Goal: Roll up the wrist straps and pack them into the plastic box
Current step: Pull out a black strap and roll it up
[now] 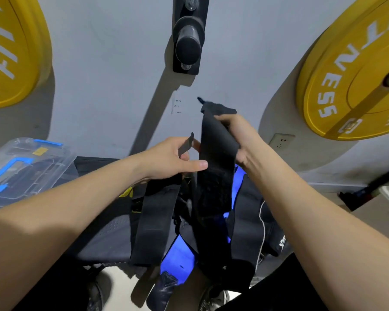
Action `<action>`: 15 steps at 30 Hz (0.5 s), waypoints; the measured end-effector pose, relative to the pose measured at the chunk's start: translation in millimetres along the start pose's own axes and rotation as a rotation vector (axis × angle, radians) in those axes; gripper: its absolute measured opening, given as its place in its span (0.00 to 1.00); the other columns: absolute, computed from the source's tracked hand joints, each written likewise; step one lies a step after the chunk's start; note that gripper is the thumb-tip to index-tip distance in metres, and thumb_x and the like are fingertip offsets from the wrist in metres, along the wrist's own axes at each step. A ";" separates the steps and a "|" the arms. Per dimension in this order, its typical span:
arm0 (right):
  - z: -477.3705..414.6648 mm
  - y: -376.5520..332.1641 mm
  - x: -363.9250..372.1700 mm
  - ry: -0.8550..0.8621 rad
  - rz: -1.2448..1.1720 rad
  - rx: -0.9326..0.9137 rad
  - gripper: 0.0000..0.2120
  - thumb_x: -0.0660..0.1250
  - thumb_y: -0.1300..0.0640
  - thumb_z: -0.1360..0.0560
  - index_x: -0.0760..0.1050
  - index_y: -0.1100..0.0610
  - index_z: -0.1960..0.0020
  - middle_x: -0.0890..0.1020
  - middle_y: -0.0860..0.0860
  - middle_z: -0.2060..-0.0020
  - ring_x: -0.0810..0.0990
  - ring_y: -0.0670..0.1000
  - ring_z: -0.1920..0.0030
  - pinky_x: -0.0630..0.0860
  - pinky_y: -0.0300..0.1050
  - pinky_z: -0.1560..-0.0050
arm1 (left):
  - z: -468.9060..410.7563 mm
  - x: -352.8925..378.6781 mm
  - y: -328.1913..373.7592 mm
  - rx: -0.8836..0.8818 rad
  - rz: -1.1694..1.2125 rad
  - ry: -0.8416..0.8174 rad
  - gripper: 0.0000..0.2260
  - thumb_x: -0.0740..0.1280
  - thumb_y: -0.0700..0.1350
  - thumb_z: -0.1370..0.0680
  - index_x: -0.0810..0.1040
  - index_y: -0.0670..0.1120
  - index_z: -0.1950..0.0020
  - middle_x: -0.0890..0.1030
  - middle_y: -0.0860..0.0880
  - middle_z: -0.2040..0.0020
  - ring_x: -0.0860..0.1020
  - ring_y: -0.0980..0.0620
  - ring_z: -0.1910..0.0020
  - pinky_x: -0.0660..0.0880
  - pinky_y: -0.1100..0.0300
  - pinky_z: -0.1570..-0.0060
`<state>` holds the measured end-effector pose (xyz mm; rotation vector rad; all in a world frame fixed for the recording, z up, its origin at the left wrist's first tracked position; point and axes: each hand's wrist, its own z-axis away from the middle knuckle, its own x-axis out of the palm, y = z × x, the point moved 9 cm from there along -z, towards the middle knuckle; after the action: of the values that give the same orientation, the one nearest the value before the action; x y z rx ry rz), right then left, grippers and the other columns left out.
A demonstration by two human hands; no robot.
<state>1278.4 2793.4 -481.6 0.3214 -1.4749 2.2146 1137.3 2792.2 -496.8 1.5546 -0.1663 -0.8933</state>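
Black woven fabric makes up the wrist strap [216, 167], a broad, matt band that is held upright in front of the grey wall [112, 97]. Its top end is crumpled and frayed-looking, its upper part is smooth, and its lower part is covered by a fuzzy, fastening-like patch. The strap is not rolled; it is stretched at full length and its lower end is lost among the heap of black and blue straps [245, 221] below. The top of the strap is gripped by the right hand [240, 140], with the fingers curled round its far edge. A narrow black tab [185, 147] is pinched between the fingers of the left hand [166, 158], just beside the strap's left edge, and the thumb is laid out straight toward the strap. A second black band [155, 221] is seen hanging below the left hand; whether it is joined to the tab cannot be told. The heap is spread over a dark padded bench [108, 239]. The plastic box [43, 162], clear with blue latches and its lid on, is set at the left, well apart from the held strap. Two yellow weight plates [12, 48] [350, 81] are mounted on the wall, with a black peg [188, 44] between them and a white socket [281, 140] lower right.
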 end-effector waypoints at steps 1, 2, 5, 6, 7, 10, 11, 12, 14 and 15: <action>-2.7 0.9 -9.4 0.071 0.039 -0.013 0.09 0.64 0.64 0.18 0.79 0.63 0.40 0.80 0.59 0.51 0.81 0.59 0.52 0.80 0.60 0.40 | -0.3 -0.4 0.5 -0.003 0.005 0.012 0.11 0.77 0.56 0.21 0.81 0.63 0.62 0.73 0.53 0.65 0.76 0.55 0.63 0.72 0.60 0.57; -4.6 1.6 -17.4 0.124 0.084 -0.022 0.10 0.64 0.62 0.16 0.78 0.65 0.37 0.79 0.60 0.48 0.80 0.59 0.51 0.78 0.55 0.43 | 0.0 -2.0 0.6 -0.008 0.007 0.036 0.16 0.77 0.55 0.21 0.78 0.60 0.67 0.74 0.53 0.67 0.76 0.56 0.65 0.72 0.64 0.59; -6.2 9.0 -30.3 0.122 0.254 0.025 0.13 0.64 0.52 0.15 0.78 0.62 0.42 0.84 0.58 0.52 0.85 0.57 0.56 0.83 0.52 0.51 | 2.6 -10.9 -2.3 -0.041 0.098 0.136 0.16 0.77 0.50 0.20 0.82 0.54 0.67 0.78 0.52 0.69 0.78 0.56 0.68 0.76 0.69 0.65; -6.0 13.9 -33.6 0.090 0.336 0.070 0.17 0.65 0.47 0.16 0.79 0.61 0.43 0.85 0.57 0.54 0.87 0.57 0.56 0.84 0.51 0.52 | 3.7 -14.5 -5.1 -0.068 0.140 0.169 0.15 0.76 0.50 0.20 0.83 0.53 0.66 0.78 0.51 0.69 0.78 0.55 0.68 0.78 0.67 0.65; -5.0 18.7 -35.6 0.051 0.431 0.109 0.20 0.67 0.43 0.18 0.80 0.61 0.43 0.86 0.57 0.55 0.87 0.57 0.57 0.85 0.51 0.53 | 4.5 -17.8 -9.4 -0.107 0.158 0.192 0.14 0.76 0.51 0.20 0.83 0.51 0.65 0.79 0.50 0.69 0.78 0.55 0.68 0.79 0.64 0.64; -3.4 30.1 -31.0 -0.100 0.594 0.167 0.30 0.69 0.34 0.23 0.82 0.60 0.40 0.86 0.57 0.51 0.87 0.57 0.53 0.84 0.50 0.50 | 8.1 -24.6 -19.3 -0.202 0.251 0.242 0.12 0.76 0.51 0.19 0.81 0.44 0.55 0.81 0.49 0.68 0.79 0.53 0.68 0.79 0.62 0.64; -3.1 31.9 -28.0 -0.144 0.633 0.169 0.31 0.69 0.31 0.24 0.85 0.58 0.41 0.87 0.56 0.49 0.88 0.56 0.51 0.85 0.50 0.49 | 8.2 -26.1 -21.4 -0.218 0.297 0.258 0.12 0.76 0.50 0.19 0.82 0.41 0.52 0.81 0.49 0.68 0.79 0.52 0.68 0.79 0.60 0.64; -1.6 34.3 -23.4 -0.199 0.680 0.168 0.31 0.69 0.28 0.25 0.87 0.55 0.43 0.88 0.55 0.47 0.88 0.55 0.50 0.84 0.50 0.47 | 9.4 -28.8 -23.1 -0.235 0.330 0.283 0.12 0.75 0.49 0.19 0.83 0.41 0.49 0.82 0.50 0.68 0.79 0.51 0.68 0.80 0.58 0.64; 2.2 40.1 -16.8 -0.291 0.804 0.157 0.28 0.71 0.30 0.25 0.88 0.53 0.41 0.89 0.54 0.44 0.88 0.54 0.46 0.82 0.53 0.40 | 12.2 -34.5 -26.2 -0.274 0.382 0.328 0.11 0.76 0.49 0.19 0.82 0.41 0.51 0.81 0.49 0.68 0.79 0.51 0.70 0.79 0.60 0.68; 3.5 43.9 -15.9 -0.318 0.853 0.162 0.25 0.74 0.37 0.23 0.86 0.57 0.39 0.88 0.56 0.43 0.88 0.56 0.44 0.81 0.57 0.35 | 13.2 -36.7 -28.2 -0.291 0.416 0.336 0.11 0.75 0.48 0.19 0.81 0.42 0.55 0.80 0.47 0.68 0.79 0.51 0.71 0.79 0.59 0.69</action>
<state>1270.3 2772.3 -522.6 0.0931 -1.8331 3.0741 1093.0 2809.4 -505.1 1.3088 -0.1063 -0.3072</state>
